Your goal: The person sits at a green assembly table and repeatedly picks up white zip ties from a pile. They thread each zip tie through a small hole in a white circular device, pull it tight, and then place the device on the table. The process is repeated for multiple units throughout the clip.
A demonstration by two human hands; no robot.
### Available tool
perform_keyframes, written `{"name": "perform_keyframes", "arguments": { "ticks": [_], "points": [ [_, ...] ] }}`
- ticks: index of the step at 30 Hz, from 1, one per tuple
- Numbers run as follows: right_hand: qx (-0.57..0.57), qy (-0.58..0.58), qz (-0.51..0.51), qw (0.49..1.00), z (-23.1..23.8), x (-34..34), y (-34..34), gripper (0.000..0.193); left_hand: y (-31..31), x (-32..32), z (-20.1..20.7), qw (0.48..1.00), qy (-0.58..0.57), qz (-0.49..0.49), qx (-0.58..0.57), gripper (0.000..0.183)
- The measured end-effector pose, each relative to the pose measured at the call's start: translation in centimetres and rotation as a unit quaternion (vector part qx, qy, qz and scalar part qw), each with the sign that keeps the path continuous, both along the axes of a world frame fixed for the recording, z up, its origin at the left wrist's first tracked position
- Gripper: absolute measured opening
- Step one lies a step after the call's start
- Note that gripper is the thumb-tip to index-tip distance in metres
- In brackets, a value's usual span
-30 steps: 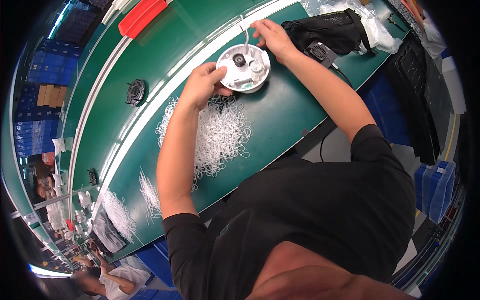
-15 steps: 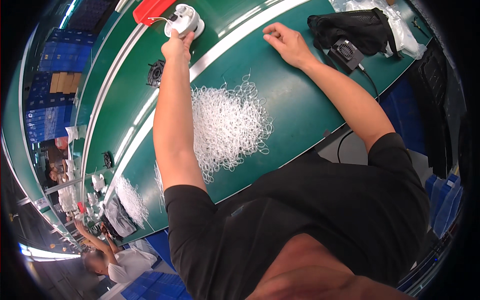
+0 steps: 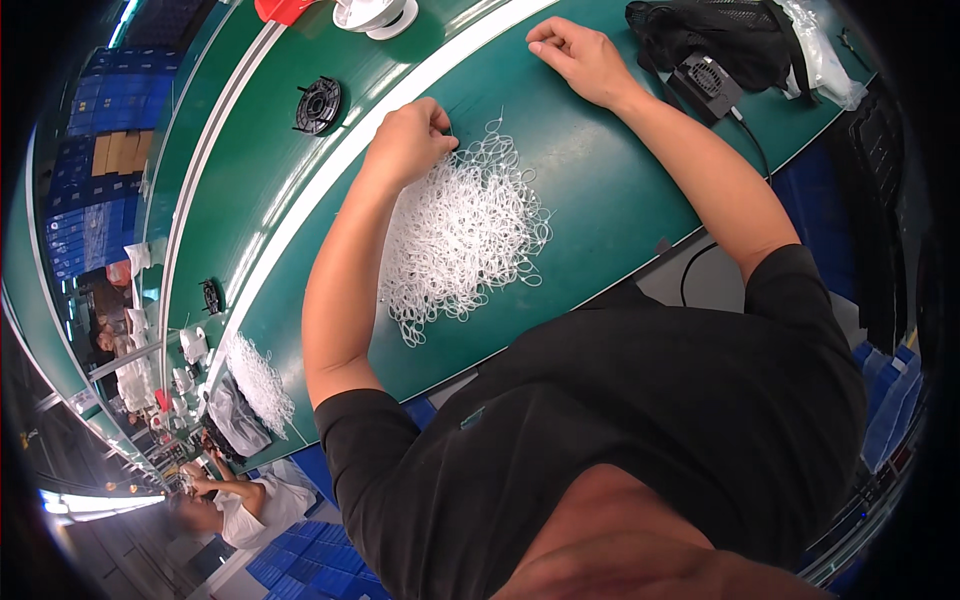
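A heap of thin white loops (image 3: pixel 465 235), cord-like or plastic, lies on the green bench. My left hand (image 3: pixel 408 147) is at the heap's far left edge, fingers curled in a closed grip. Whatever the fingertips pinch there is too small to make out. Beyond the heap to the right, my right hand (image 3: pixel 588 68) hovers over the bench with thumb and forefinger drawn together. Anything between those fingers is hidden. At the top edge a white rounded device (image 3: pixel 375 15) stands on the belt strip, partly cut off, with no hand on it.
A black round frame (image 3: pixel 318 105) lies on the green belt (image 3: pixel 250 190). At the right are a black mesh bag (image 3: pixel 715 45), a small black fan unit (image 3: pixel 706 87) with a cable, and clear plastic. Another loop pile (image 3: pixel 258 380) and a co-worker (image 3: pixel 255 510) are far left.
My left hand has let go of the white device and come back toward me to the loops. The device sits farther up in view. My right hand is nearly unchanged.
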State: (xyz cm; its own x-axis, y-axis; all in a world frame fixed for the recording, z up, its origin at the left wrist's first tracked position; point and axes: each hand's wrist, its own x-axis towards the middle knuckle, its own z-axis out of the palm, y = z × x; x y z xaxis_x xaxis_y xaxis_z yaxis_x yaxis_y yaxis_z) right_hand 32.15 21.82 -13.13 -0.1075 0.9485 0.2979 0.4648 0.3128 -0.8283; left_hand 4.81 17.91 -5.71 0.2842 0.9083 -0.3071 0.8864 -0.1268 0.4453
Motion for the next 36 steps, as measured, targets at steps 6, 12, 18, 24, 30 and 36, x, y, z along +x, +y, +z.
{"name": "perform_keyframes", "arguments": {
  "ticks": [6, 12, 18, 24, 30, 36],
  "points": [
    [-0.003, 0.005, -0.001, 1.000, 0.4, -1.0, -1.0, 0.023, -1.2, -0.9, 0.4, 0.993, -0.118, 0.007, -0.010, 0.021],
    [0.006, 0.029, 0.015, 0.999, 1.3, -3.5, -2.6, 0.023, -4.8, -5.2, 2.9, 0.964, -0.256, 0.069, -0.011, 0.015],
    [-0.009, 0.061, 0.052, 0.997, 3.0, -7.3, -7.0, 0.017, -12.5, -12.8, 5.5, 0.869, -0.484, 0.102, -0.028, 0.011],
    [-0.022, 0.076, 0.032, 0.996, 4.8, -9.1, -11.3, 0.016, -23.5, -18.6, 7.4, 0.799, -0.576, 0.170, 0.009, 0.011],
    [0.066, 0.115, 0.106, 0.985, 13.4, -11.8, -16.6, 0.019, -32.1, -24.2, 6.0, 0.768, -0.545, 0.298, 0.156, 0.012],
    [0.456, 0.151, 0.300, 0.824, 29.9, -18.4, -25.0, 0.030, -34.0, -25.0, 3.9, 0.685, -0.645, 0.306, 0.143, 0.009]
  ]
}}
